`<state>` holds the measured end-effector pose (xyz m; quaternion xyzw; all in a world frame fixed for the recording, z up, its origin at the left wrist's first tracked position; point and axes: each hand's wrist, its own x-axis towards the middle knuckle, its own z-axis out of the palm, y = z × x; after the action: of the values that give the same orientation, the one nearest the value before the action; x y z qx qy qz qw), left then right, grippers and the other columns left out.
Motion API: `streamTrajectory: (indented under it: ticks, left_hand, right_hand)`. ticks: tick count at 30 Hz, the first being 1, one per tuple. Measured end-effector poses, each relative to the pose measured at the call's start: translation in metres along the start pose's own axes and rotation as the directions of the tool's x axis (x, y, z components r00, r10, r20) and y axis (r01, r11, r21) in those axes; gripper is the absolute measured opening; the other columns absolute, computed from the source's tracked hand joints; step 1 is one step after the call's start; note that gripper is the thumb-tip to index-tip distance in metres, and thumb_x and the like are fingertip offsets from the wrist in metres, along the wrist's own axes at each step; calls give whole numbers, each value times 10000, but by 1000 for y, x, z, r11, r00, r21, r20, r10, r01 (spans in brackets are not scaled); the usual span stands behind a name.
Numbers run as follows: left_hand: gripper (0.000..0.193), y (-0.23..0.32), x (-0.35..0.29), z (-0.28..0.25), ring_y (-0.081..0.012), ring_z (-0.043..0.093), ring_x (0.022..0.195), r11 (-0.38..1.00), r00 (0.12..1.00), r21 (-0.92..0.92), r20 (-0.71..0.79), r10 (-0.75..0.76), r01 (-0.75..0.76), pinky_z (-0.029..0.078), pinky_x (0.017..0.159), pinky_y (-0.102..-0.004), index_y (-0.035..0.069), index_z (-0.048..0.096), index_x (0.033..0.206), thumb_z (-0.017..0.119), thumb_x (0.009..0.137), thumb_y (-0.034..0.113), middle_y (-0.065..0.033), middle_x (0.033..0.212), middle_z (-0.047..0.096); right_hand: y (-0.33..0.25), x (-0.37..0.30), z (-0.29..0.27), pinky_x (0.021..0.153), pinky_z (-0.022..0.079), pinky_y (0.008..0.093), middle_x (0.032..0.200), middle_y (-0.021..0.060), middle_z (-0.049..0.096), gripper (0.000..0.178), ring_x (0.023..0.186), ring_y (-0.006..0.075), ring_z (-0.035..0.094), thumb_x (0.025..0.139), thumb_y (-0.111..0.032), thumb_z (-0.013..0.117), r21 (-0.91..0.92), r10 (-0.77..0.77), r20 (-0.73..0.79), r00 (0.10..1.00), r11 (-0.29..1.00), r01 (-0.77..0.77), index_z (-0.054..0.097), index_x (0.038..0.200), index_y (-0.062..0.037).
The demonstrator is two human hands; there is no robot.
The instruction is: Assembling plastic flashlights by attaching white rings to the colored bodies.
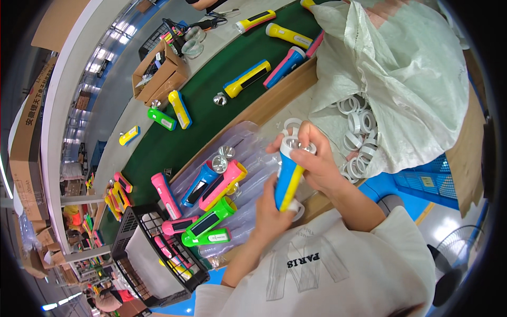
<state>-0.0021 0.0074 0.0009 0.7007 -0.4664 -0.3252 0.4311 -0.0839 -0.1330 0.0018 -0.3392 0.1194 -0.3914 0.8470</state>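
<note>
A blue and yellow flashlight (288, 180) stands tilted in front of my chest. Its lower body is wrapped by the fingers of my left hand (269, 211). My right hand (323, 162) grips the head end, thumb and fingers around a white ring (288, 142) at the lens. Beside my right hand, loose white rings (353, 140) spill from a pale woven sack (406, 90). Left of my hands, several flashlights lie on clear plastic (248, 182), among them a green one (212, 216) and a pink and yellow one (224, 185). Shiny reflector cups (219, 164) rest among them.
A green conveyor belt (203, 127) curves beyond the wooden ledge (274, 100), carrying more flashlights (247, 78). On its far side stands an open cardboard box (158, 74). A black crate (158, 253) is at the lower left, a blue crate (426, 182) at the right.
</note>
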Motion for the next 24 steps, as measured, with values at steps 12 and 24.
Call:
streamTrajectory:
  ticks: [12, 24]
  left_hand:
    - [482, -14, 16, -29, -184, 597, 785, 367, 830, -744, 501, -247, 558, 539, 552, -311, -2, 502, 1184, 704, 754, 77, -92, 931, 564]
    - [471, -39, 131, -124, -366, 507, 1098, 298, 957, 954, -101, 272, 16, 428, 912, -457, 70, 550, 1261, 679, 817, 163, -191, 1173, 539]
  right_hand:
    - [4, 11, -25, 906, 478, 365, 1136, 71, 606, 353, 1066, 170, 575, 1010, -381, 426, 8, 203, -86, 975, 979, -203, 526, 1176, -86]
    - [18, 29, -77, 665, 489, 382, 749, 149, 615, 103, 723, 336, 600, 886, -90, 569, -984, -397, 2, 918, 164, 74, 615, 947, -20]
